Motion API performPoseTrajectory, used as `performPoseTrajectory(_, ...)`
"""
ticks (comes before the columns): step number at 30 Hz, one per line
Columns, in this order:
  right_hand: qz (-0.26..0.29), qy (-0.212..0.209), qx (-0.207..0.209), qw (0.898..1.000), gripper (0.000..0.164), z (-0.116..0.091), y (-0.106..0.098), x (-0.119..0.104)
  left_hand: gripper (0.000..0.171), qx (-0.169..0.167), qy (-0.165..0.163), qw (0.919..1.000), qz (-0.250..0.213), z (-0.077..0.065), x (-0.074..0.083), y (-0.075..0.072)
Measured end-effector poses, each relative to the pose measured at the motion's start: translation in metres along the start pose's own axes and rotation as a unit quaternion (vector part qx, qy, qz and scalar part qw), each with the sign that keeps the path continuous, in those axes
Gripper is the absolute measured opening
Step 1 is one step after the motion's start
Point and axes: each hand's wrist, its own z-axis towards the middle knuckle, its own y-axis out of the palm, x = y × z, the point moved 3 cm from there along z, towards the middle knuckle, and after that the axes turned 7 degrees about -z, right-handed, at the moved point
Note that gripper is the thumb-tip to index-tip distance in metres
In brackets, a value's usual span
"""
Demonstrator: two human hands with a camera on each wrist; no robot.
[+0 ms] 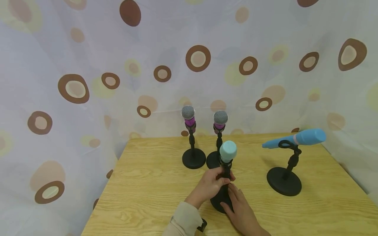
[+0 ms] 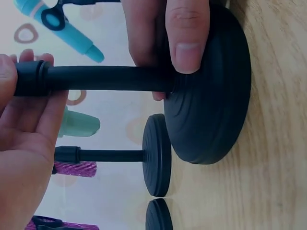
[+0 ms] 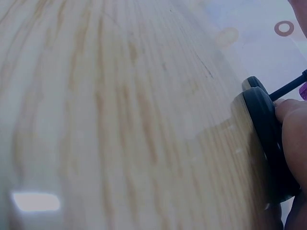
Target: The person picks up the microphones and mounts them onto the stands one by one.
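A black microphone stand [image 1: 226,173] carries a mint-green microphone [image 1: 228,150] in its top clip, and both hands are on it. My left hand [image 1: 208,186] grips the upper part of the pole, thumb in front and fingers behind, at the collar [image 2: 31,78] in the left wrist view. Lower down, my right hand [image 1: 240,211] holds the foot of the stand. Its thumb [image 2: 187,55] presses on the round base [image 2: 211,105], while its other fingers reach behind the pole. In the right wrist view that hand shows only at the right edge, over the base [image 3: 264,124].
Behind stand two more black stands with purple microphones with silver heads, one at left [image 1: 188,113] and one at right [image 1: 220,118]. A blue microphone [image 1: 308,137] lies tilted in a stand at right. A patterned curtain [image 1: 165,39] hangs behind the wooden table [image 1: 141,183].
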Motion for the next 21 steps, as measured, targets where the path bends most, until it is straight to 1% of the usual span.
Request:
performPoseTrajectory(5,0.003,-0.001,-0.004,1.000,0.057,0.000,0.000,0.000,0.015,-0.011,-0.012,0.9988,-0.047,0.001,-0.008,-0.002)
performPoseTrajectory(8,0.005,0.000,-0.007,1.000,0.058,0.001,0.000,0.000,0.017,-0.025,-0.006,0.9959,-0.086,0.002,-0.015,-0.002)
performPoseTrajectory(10,0.007,0.001,-0.009,1.000,0.058,0.001,0.000,0.000,0.022,-0.039,-0.003,0.9915,-0.124,0.003,-0.019,-0.002)
performPoseTrajectory(13,0.010,0.000,-0.011,1.000,0.058,0.002,0.000,0.000,0.036,-0.061,-0.001,0.9826,-0.175,0.004,-0.024,-0.002)
performPoseTrajectory(15,0.012,-0.002,-0.010,1.000,0.057,0.002,0.000,0.000,0.043,-0.068,0.002,0.9769,-0.202,0.004,-0.026,-0.002)
performPoseTrajectory(17,0.013,-0.003,-0.006,1.000,0.057,0.002,0.000,0.000,0.045,-0.062,0.007,0.9759,-0.209,0.003,-0.027,-0.001)
performPoseTrajectory(19,0.014,-0.004,-0.002,1.000,0.057,0.002,0.001,0.001,0.043,-0.044,0.010,0.9777,-0.205,0.001,-0.025,0.002)
performPoseTrajectory(20,0.014,-0.005,0.000,1.000,0.057,0.002,0.001,0.001,0.040,-0.028,0.014,0.9809,-0.192,-0.001,-0.023,0.003)
performPoseTrajectory(21,0.014,-0.007,0.003,1.000,0.057,0.001,0.001,0.001,0.038,-0.006,0.021,0.9860,-0.165,-0.002,-0.022,0.005)
